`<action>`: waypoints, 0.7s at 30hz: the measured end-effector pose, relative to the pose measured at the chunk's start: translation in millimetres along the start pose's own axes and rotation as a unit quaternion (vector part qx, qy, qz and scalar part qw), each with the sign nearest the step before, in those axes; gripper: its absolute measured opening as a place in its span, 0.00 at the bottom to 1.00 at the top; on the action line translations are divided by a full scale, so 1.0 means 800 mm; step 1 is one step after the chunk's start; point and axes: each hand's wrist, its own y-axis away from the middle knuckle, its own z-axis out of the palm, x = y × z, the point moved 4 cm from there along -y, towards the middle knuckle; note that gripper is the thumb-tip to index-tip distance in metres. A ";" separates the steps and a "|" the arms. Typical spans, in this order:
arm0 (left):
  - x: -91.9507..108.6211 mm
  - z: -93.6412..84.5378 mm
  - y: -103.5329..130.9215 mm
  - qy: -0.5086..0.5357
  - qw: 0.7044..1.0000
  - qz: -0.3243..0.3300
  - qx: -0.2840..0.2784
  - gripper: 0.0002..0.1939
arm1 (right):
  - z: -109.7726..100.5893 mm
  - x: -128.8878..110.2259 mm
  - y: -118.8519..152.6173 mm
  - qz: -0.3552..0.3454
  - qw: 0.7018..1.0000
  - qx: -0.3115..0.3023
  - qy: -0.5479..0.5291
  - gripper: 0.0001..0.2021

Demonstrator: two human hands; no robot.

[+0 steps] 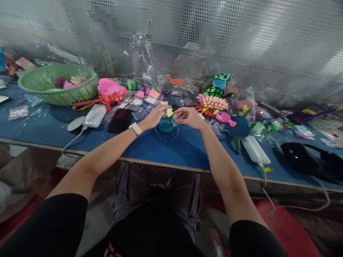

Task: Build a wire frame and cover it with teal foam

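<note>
In front of me a teal, soft-looking lump point(166, 125) lies on the blue table, with a yellow star-shaped piece point(169, 112) just behind it. My left hand point(157, 115) reaches in from the left, fingers stretched forward, fingertips at the star's edge. Opposite it, my right hand point(189, 115) has curled fingers pinched on a small bit of clear, bluish plastic point(174, 119); its exact kind is unclear. A thin, pale looped strand point(171, 139) curves around the near side of the teal lump.
A green basket point(40, 91) stands left, beside a pink-and-red clay figure point(112, 92), a white power bank point(95, 115) and a black phone point(120, 120). Right are a spiky peach figure point(214, 102), a pink fish point(226, 117), another power bank point(255, 150) and a black strapped object point(302, 157). Perforated metal rises behind.
</note>
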 end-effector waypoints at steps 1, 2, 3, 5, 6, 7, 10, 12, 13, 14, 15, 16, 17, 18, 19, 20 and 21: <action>0.003 0.002 0.001 -0.027 0.999 0.017 -0.006 0.17 | 0.001 0.000 -0.002 0.000 0.999 0.036 -0.010 0.24; 0.006 0.003 0.002 -0.055 0.998 0.033 -0.005 0.17 | 0.002 0.001 -0.004 0.000 0.997 0.071 -0.016 0.24; 0.008 0.004 0.004 -0.084 0.995 0.048 0.001 0.16 | 0.004 0.001 -0.005 0.002 0.994 0.104 -0.019 0.25; 0.013 0.004 0.007 -0.140 0.987 0.071 0.024 0.15 | 0.010 0.000 -0.006 0.007 0.987 0.157 -0.020 0.25; 0.015 0.005 0.008 -0.168 0.982 0.078 0.032 0.14 | 0.014 -0.001 -0.006 0.008 0.985 0.174 -0.020 0.25; 0.017 0.005 0.009 -0.198 0.976 0.085 0.035 0.13 | 0.019 -0.003 -0.006 0.007 0.983 0.184 -0.021 0.24; 0.021 0.007 0.010 -0.283 0.953 0.106 0.035 0.10 | 0.033 -0.009 -0.004 -0.003 0.983 0.184 -0.025 0.21; 0.023 0.007 0.009 -0.322 0.939 0.116 0.037 0.08 | 0.041 -0.013 -0.003 -0.006 0.984 0.176 -0.018 0.20; 0.023 0.007 0.008 -0.333 0.935 0.119 0.040 0.07 | 0.044 -0.014 -0.003 -0.006 0.985 0.173 -0.010 0.20; 0.023 0.006 0.007 -0.338 0.932 0.121 0.042 0.06 | 0.046 -0.015 -0.002 -0.007 0.985 0.172 -0.001 0.19; 0.022 0.005 0.006 -0.339 0.932 0.120 0.046 0.05 | 0.047 -0.015 -0.002 -0.010 0.985 0.173 0.008 0.17; 0.022 0.004 0.005 -0.338 0.932 0.119 0.050 0.05 | 0.047 -0.016 -0.001 -0.013 0.984 0.175 0.017 0.16; 0.021 0.003 0.005 -0.336 0.933 0.117 0.054 0.06 | 0.047 -0.016 -0.001 -0.015 0.984 0.177 0.022 0.14; 0.020 0.002 0.004 -0.336 0.933 0.114 0.058 0.06 | 0.047 -0.016 -0.001 -0.018 0.984 0.178 0.026 0.13; 0.019 0.001 0.004 -0.338 0.933 0.110 0.061 0.06 | 0.047 -0.016 0.000 -0.021 0.983 0.178 0.028 0.12; 0.018 0.000 0.004 -0.342 0.932 0.106 0.062 0.06 | 0.047 -0.017 0.000 -0.023 0.983 0.177 0.031 0.12; 0.017 0.000 0.003 -0.346 0.931 0.101 0.062 0.06 | 0.047 -0.018 0.000 -0.026 0.984 0.176 0.034 0.11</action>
